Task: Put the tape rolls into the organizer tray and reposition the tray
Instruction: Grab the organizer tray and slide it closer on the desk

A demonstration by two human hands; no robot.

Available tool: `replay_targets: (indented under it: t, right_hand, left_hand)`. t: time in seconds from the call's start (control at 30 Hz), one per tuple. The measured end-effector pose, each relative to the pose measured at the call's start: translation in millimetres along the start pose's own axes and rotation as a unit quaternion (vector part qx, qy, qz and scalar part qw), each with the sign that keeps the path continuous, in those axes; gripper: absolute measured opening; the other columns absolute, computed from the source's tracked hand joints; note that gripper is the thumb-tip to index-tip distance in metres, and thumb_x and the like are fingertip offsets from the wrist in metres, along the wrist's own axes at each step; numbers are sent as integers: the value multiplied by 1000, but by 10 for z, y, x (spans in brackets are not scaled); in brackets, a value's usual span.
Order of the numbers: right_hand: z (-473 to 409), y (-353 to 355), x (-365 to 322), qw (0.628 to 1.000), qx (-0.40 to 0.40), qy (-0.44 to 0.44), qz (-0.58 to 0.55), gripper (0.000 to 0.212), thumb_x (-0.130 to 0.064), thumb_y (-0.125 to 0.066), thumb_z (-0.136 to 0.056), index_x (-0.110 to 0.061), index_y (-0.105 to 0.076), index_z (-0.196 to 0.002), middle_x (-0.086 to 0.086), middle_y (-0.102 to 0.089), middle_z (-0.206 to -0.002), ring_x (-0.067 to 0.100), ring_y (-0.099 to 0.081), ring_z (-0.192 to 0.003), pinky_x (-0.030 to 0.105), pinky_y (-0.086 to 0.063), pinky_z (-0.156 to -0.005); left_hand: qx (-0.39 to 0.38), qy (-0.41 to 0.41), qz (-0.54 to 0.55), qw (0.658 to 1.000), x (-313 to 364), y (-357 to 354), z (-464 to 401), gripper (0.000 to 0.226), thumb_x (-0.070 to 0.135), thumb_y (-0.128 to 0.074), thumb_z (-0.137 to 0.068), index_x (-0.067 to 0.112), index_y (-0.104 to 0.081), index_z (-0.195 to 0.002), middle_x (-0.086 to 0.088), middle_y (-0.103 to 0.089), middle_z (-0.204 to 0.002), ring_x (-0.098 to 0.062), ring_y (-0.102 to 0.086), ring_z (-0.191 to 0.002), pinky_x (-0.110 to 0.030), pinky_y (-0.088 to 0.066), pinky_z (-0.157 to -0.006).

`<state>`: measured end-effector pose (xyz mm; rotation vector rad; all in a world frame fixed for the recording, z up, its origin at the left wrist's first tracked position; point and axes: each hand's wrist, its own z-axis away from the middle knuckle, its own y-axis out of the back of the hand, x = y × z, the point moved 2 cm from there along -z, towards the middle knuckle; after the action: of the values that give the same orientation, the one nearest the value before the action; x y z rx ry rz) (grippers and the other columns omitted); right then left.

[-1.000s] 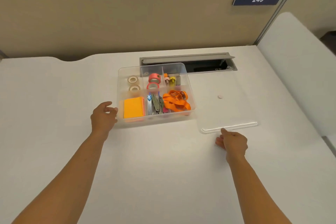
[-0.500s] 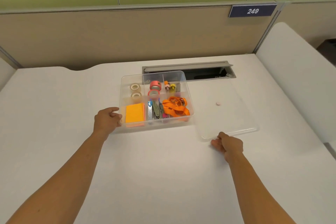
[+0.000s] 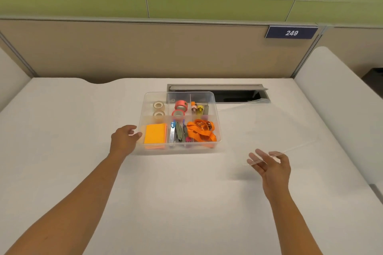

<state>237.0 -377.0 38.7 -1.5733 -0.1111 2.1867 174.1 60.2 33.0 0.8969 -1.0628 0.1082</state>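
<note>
A clear organizer tray stands mid-desk. Two clear tape rolls lie in its back left compartment, and two pink tape rolls lie in the one beside it. My left hand grips the tray's front left corner. The clear lid lies to the right of the tray, its near edge raised off the desk. My right hand holds that near edge, fingers under it and thumb on top.
The tray also holds an orange sticky-note pad, metal tools, an orange lanyard and small markers. An open cable slot sits behind the tray. A partition with a "249" sign borders the desk.
My right hand has taken hold of the lid's near edge and lifted it off the desk. My left hand closed onto the tray's corner. The camera tilted up.
</note>
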Motion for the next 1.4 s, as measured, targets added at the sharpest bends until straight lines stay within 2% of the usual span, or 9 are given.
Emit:
replay_targets:
  t: [0.13,0.3,0.43,0.6,0.7,0.83,1.03,1.17,1.4]
  right_hand:
    - [107,-141,-103,952,52,188,237,23,-7,-47,-92,-30,-46,-88,4,-71,-90,18,-72,-75,31,-57,-61]
    - [157,-342,-135,815,61,384,430,25,1,-47,-92,-22,-40,-85,-1,-49,-58,28,-46,-51,27,-32,-47]
    - [161,-460,-196,775,-8,465,428,25,14,-52,-87,-3,-60,-103,18,-70,-98,37,-67,-92,42,-54,-79]
    - [168,-595,-193,708,-138,552,419,30,22,-53,-81,1,-58,-101,18,-64,-119,32,-48,-123,52,-43,-99]
    - [120,-601,-170,692,-171,533,456,22,14,-55,-84,2,-60,-102,21,-54,-133,37,-41,-129,46,-36,-103]
    - [99,-637,-161,726,-151,523,421,16,7,-58,-86,-6,-62,-94,19,-55,-130,32,-47,-128,26,-39,-104]
    - [37,-735,-88,945,-176,216,173,35,-11,-65,-88,-36,-58,-111,-2,-66,-103,20,-68,-93,25,-53,-78]
    - [-76,-813,-18,973,-214,80,28,21,-11,-51,-97,-12,-59,-117,15,-69,-108,32,-68,-98,33,-56,-77]
    - [-327,-1137,188,939,-205,79,265,45,-18,-49,-98,-26,-38,-141,-4,-39,-148,14,-50,-123,31,-44,-93]
  left_hand:
    - [86,-63,7,994,147,17,187,33,28,-62,-91,8,-63,-116,-14,-61,-121,-29,-60,-107,-41,-47,-92]
    - [83,-74,75,991,339,-58,400,34,40,-54,-93,14,-64,-111,-8,-65,-116,-25,-62,-103,-37,-50,-89]
    - [12,-1,212,977,435,-51,386,48,56,-45,-92,16,-60,-113,-8,-66,-108,-26,-67,-94,-40,-56,-79]
    - [-108,106,458,876,389,89,289,79,75,-42,-80,9,-53,-123,-13,-66,-112,-33,-70,-95,-42,-56,-76]
    - [-106,120,491,857,291,154,325,56,51,-58,-88,5,-55,-121,-17,-65,-116,-35,-71,-93,-37,-58,-72]
    - [-87,120,458,876,116,132,435,41,-1,-63,-86,0,-51,-125,-20,-68,-112,-24,-74,-84,-27,-57,-75]
    - [-41,116,491,863,-33,114,541,33,-5,-64,-84,-1,-58,-116,-18,-68,-109,-25,-73,-88,-23,-59,-70]
    - [2,97,468,878,-27,82,564,29,-3,-64,-85,0,-61,-114,-14,-70,-103,-24,-74,-88,-23,-59,-73]
    - [46,45,322,945,18,-96,466,24,11,-67,-87,16,-64,-110,-1,-69,-95,-16,-65,-94,-32,-49,-88]
